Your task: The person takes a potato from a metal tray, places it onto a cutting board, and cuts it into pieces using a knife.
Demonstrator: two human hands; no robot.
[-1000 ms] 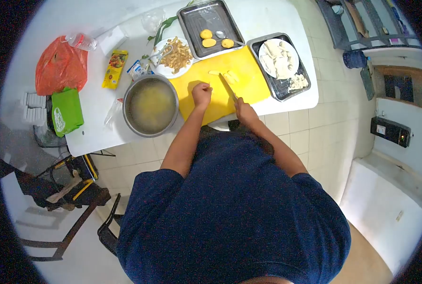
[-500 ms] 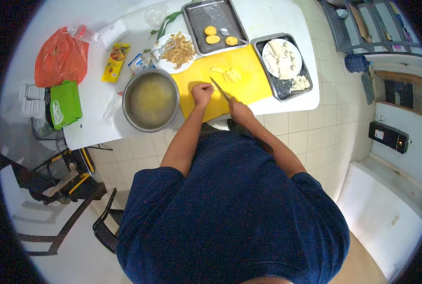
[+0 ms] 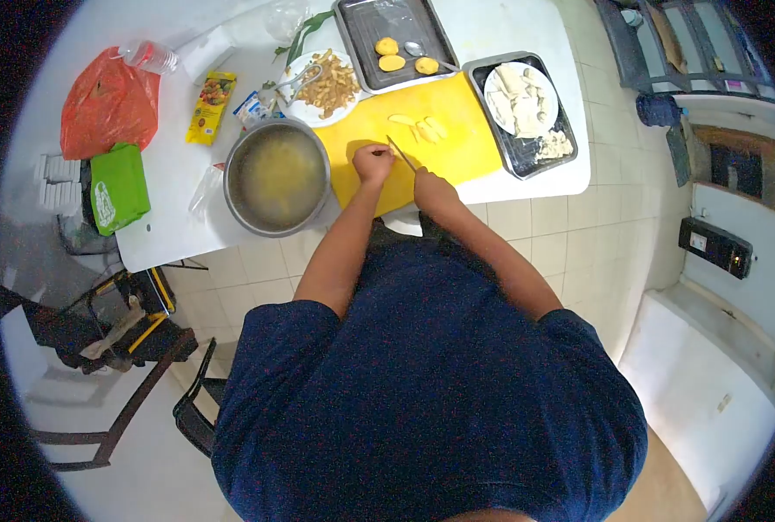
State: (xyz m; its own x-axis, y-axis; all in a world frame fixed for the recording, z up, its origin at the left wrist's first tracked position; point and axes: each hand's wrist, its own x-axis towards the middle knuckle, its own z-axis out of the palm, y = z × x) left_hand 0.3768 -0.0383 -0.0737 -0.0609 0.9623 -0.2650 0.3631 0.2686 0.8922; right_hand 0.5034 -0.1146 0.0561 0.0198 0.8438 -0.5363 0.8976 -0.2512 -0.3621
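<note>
My right hand (image 3: 436, 191) grips a knife (image 3: 401, 155) by its handle, the blade slanting up and left over the yellow cutting board (image 3: 470, 148). Close to the blade, my left hand (image 3: 373, 163) is closed with its fingers curled; a small pale bit shows at the fingertips, too small to name. Just beyond the knife tip lie several cut yellow potato pieces (image 3: 427, 130). A dark baking tray (image 3: 361, 52) behind the board holds potato pieces (image 3: 392, 63) and a spoon (image 3: 418, 50).
Left of the board stands a large metal pot (image 3: 231, 196) of cloudy liquid. Behind it are a plate of brown peelings or strips (image 3: 328, 91) and a yellow packet (image 3: 211, 109). At right, a dark tray (image 3: 507, 163) carries a white plate (image 3: 531, 130). Red (image 3: 109, 104) and green (image 3: 120, 191) bags sit far left.
My right hand and the knife have shifted slightly left and up, nearer my left hand. The whole view has tilted a little. The potato pieces stay on the board.
</note>
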